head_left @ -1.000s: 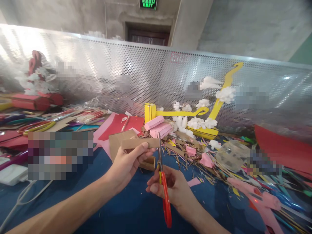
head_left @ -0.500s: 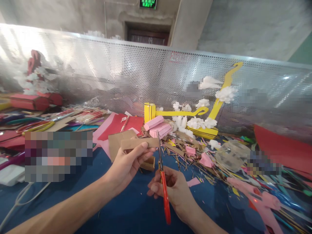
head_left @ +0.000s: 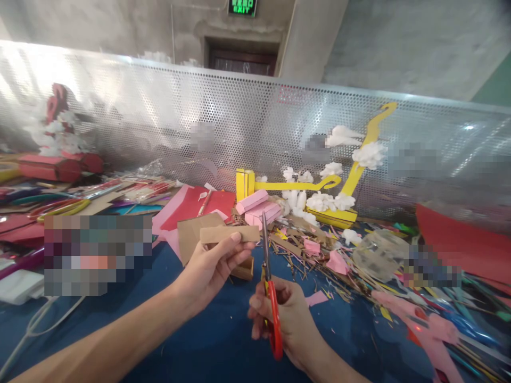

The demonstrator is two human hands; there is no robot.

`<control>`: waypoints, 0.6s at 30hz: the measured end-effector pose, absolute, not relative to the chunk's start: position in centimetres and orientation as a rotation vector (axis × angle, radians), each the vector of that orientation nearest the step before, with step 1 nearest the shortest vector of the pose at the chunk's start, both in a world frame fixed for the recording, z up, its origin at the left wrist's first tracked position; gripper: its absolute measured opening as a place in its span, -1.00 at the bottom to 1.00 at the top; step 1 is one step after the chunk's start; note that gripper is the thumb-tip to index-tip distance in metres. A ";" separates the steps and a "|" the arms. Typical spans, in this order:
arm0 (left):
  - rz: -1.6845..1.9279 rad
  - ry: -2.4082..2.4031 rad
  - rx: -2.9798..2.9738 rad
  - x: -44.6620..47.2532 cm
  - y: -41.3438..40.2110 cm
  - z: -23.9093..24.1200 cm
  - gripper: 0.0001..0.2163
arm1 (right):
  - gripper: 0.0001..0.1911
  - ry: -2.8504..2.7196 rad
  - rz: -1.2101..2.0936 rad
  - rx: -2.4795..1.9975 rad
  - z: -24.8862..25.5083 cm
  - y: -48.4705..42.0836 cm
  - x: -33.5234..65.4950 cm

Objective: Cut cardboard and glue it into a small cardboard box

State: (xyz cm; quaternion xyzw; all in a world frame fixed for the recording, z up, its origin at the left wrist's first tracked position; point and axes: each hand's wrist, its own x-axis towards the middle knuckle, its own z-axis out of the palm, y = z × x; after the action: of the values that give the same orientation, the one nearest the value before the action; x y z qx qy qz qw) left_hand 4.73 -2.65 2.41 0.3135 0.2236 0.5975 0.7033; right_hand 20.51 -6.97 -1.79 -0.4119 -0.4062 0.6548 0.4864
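Observation:
Between thumb and fingers, my left hand [head_left: 213, 263] pinches a brown cardboard strip [head_left: 215, 234] held level above the table. My right hand [head_left: 285, 314] grips a pair of scissors [head_left: 266, 250] with red handles, blades pointing up and away. The blades are just right of the strip's end, apart from it. Behind the strip lies a larger brown cardboard piece [head_left: 187, 242]. A small folded cardboard piece [head_left: 244, 268] rests on the table below my left fingers. Pink paper boxes [head_left: 261, 210] lie beyond the scissor tips.
Cardboard scraps [head_left: 291, 244] and sticks spread to the right. A pink glue gun [head_left: 419, 324] lies at the right front. Yellow paper shapes [head_left: 331, 215] with white flower-like pieces stand by the perforated metal panel [head_left: 255, 122]. White cables [head_left: 40, 324] run along the left.
The scissors have moved slightly right, away from the end of the strip, and their handles have turned a little. My left hand and the strip have hardly moved.

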 end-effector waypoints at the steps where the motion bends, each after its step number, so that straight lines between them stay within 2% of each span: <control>1: 1.333 0.507 0.697 4.7 -2.5 2.3 -0.84 | -0.45 -0.978 1.578 -1.011 -1.7 -6.9 20.6; 7: 1.319 0.590 0.776 4.5 -1.5 1.7 -0.84 | -0.40 -1.015 1.303 -0.990 -1.3 -5.6 22.2; 10: 1.312 0.624 0.786 4.5 -1.3 1.7 -0.77 | -0.41 -1.163 1.204 -1.011 -1.2 -4.9 23.6; 18: 1.294 0.675 1.080 4.2 -1.3 1.7 -0.75 | -0.63 -1.595 0.922 -1.223 -0.6 -5.3 24.6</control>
State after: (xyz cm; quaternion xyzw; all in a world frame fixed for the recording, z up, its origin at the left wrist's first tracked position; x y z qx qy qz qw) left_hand 4.15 -1.34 1.71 0.4688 0.2931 0.5619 0.6153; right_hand 24.63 -5.27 -0.59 -0.4942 -0.6447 0.3726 0.4487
